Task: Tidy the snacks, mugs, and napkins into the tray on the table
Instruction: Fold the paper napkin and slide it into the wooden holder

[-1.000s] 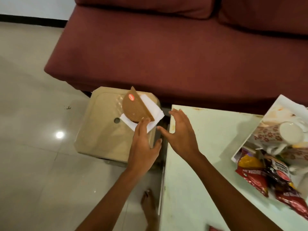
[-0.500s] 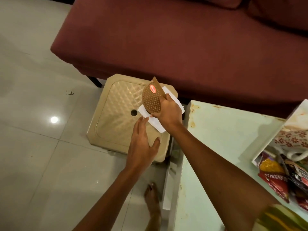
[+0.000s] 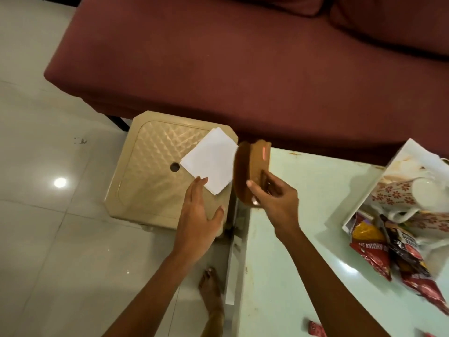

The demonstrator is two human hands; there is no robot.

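My right hand [image 3: 274, 200] grips a brown half-round napkin holder [image 3: 251, 166] with a red sticker, held in the air above the left end of the pale green table [image 3: 303, 239]. A white napkin [image 3: 211, 164] lies flat on the beige plastic stool [image 3: 155, 171]. My left hand [image 3: 198, 215] is spread flat over the stool, its fingertips touching the napkin's near corner. At the right, the white tray [image 3: 398, 161] holds flowered mugs [image 3: 403, 193] and red and black snack packets [image 3: 386, 249].
A dark red sofa [image 3: 243, 57] runs behind the stool and the table. A bare foot [image 3: 211, 288] stands on the tiled floor between stool and table. A small red wrapper [image 3: 315, 329] lies at the table's near edge.
My right hand lifted the brown holder off the napkin and carried it right, toward the table. The napkin now lies bare on the stool, with my left hand still on its corner.
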